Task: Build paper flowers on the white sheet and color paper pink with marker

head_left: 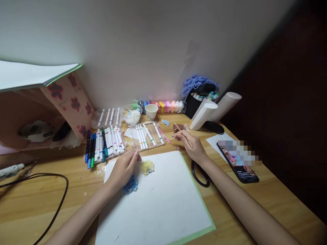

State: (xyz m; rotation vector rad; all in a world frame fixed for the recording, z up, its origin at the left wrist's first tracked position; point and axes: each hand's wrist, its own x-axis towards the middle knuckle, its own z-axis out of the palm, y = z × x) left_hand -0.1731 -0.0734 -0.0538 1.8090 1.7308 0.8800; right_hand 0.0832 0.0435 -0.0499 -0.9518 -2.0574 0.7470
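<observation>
White paper, two heaps of shreds, a thin stick pinched in your right hand

The white sheet [166,194], bordered in green [196,234] on its right and near sides, lies flat on the wooden table [30,200] before you. Just beyond the sheet's far right corner, your right hand [191,144] grasps the thin stick [178,128] between thumb and fingers, one end pointing away from you. A brown piece [175,129] sits behind it, past that same corner; you cannot tell from this view whether stick and piece touch.

Your left hand [124,172] is over the sheet's far left part, fingers curled inward; whether they clasp anything is hidden from you. Beside it on the sheet you have a heap of yellow shreds [148,167] and, closer to you, a heap of blue shreds [130,185], partly covered by that hand.

Past the sheet's far edge stand a paper cup [151,112] and a clear bowl [131,123] with pale contents. Beyond its far left corner you have a crowd of markers [111,141]. Right of the sheet, a black ring [206,185] lies near your right wrist, and a phone [237,163] farther out.
</observation>
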